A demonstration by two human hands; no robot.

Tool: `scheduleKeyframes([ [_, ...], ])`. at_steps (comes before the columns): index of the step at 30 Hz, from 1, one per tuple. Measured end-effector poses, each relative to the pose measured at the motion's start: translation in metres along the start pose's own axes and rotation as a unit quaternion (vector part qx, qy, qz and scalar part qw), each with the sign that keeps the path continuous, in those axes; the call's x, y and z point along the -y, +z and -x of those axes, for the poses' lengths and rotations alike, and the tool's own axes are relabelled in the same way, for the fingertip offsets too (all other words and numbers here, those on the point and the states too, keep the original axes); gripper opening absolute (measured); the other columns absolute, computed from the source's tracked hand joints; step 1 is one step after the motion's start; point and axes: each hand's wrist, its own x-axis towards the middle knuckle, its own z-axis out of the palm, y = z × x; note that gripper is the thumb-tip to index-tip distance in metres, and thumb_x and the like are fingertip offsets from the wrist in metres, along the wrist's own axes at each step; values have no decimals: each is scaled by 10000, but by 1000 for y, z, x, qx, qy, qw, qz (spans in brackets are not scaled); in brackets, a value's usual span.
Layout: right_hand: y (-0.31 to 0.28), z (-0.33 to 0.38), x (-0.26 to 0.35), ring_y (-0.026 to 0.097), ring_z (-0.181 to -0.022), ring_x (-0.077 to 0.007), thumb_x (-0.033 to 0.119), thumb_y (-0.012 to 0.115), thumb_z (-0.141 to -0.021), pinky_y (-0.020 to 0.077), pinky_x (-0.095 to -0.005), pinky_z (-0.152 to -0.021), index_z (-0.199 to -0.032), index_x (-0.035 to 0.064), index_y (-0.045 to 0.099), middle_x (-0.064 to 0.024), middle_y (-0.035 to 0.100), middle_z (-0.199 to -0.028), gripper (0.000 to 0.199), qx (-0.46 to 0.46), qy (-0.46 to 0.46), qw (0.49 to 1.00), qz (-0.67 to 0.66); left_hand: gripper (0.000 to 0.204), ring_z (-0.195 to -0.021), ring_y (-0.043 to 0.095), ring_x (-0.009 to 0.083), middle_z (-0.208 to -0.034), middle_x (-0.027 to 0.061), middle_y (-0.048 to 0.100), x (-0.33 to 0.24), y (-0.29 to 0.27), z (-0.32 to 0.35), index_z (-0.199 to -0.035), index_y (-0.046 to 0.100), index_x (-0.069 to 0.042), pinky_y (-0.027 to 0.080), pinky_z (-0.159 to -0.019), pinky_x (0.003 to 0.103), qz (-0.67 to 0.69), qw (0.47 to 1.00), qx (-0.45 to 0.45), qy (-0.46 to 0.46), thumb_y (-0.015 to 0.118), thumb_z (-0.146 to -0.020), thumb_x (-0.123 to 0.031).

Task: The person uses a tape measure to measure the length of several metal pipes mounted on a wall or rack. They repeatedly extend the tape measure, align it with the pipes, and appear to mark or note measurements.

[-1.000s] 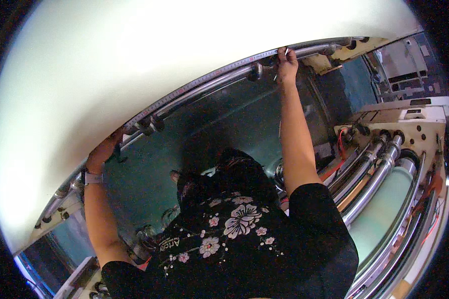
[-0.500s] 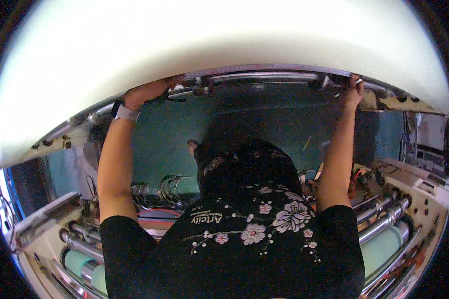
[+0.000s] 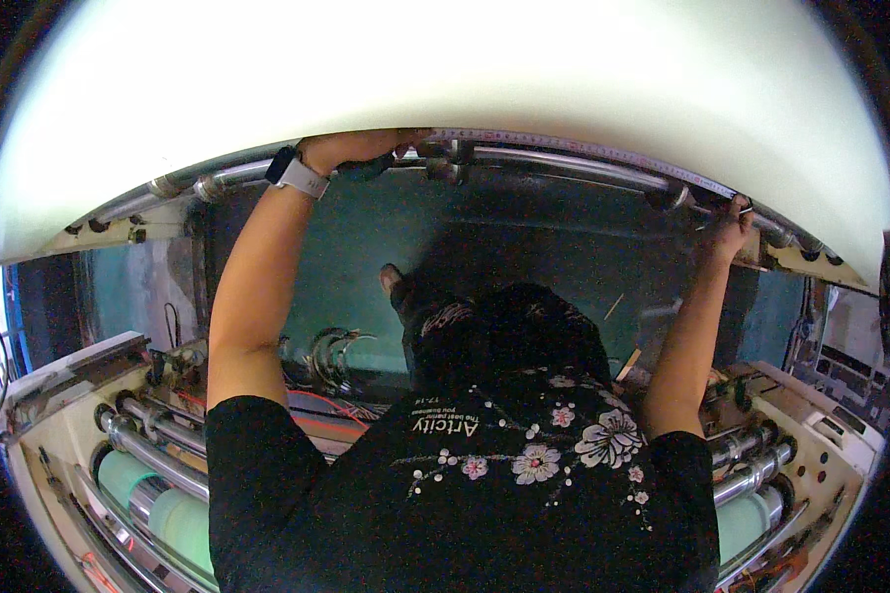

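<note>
A pale tape measure [image 3: 583, 149] is drawn out along the lower edge of a big white sheet or roll [image 3: 445, 64], just above a steel shaft [image 3: 564, 166]. My left hand [image 3: 351, 148] is closed at the tape's left end, with a dark rounded object under its fingers that looks like the tape's case. A watch with a light band [image 3: 304, 178] is on that wrist. At the right end, my right hand [image 3: 730, 232] pinches the tape against the white edge; a ring shows on a finger. The fingertips of my left hand are partly hidden.
Machine frames with shiny rollers [image 3: 153, 450] and pale green rolls [image 3: 747, 524] stand at lower left and lower right. Coiled hoses or cables [image 3: 336, 361] and red tubing [image 3: 316, 420] lie beside my body. Below the shaft is a dark green floor [image 3: 351, 257].
Both hands have shifted right along the white edge, the right one also lower in the view. The tape stays stretched between them. My view has tilted slightly.
</note>
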Motion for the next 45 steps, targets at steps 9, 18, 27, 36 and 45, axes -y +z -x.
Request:
scheduleKeyframes([
  [9,-6,-7,-8,536,-793,-204,163,565,-795,443,-336,-676,-886,88,492,-54,560,-894,139,11,9,999,-32,210,-508,503,109,-582,43,538,23,11,-4,-819,581,-37,413,-458,261,-74,997,-26,-9,528,-817,-240],
  [18,9,7,7,497,-745,-148,198,583,-788,405,-274,-633,-892,72,531,-25,557,-835,171,21,1,998,-61,199,-520,517,120,-609,61,557,-15,1,3,-840,583,-41,419,-460,271,-127,991,-32,-11,530,-815,-231],
  [27,11,9,1,526,-810,-201,190,557,-798,426,-325,-672,-912,101,498,-59,559,-899,156,13,34,997,-67,185,-518,516,125,-642,72,559,18,7,0,-845,567,-36,434,-477,267,10,999,17,-38,502,-828,-208],
  [36,-37,-43,-65,456,-648,-124,143,476,-827,365,-246,-602,-866,58,508,-6,504,-758,99,-22,-79,997,-4,435,-1034,421,214,-1126,62,459,48,25,17,-1119,456,-130,316,-893,356,-548,814,-165,100,433,-813,-438],
  [45,-37,-5,12,378,-497,-82,160,539,-811,320,-234,-439,-689,139,439,49,398,-566,160,-101,56,989,-95,131,-668,521,181,-723,79,556,-21,58,-8,-860,562,-46,418,-642,292,-203,978,-18,54,508,-803,-150],
])
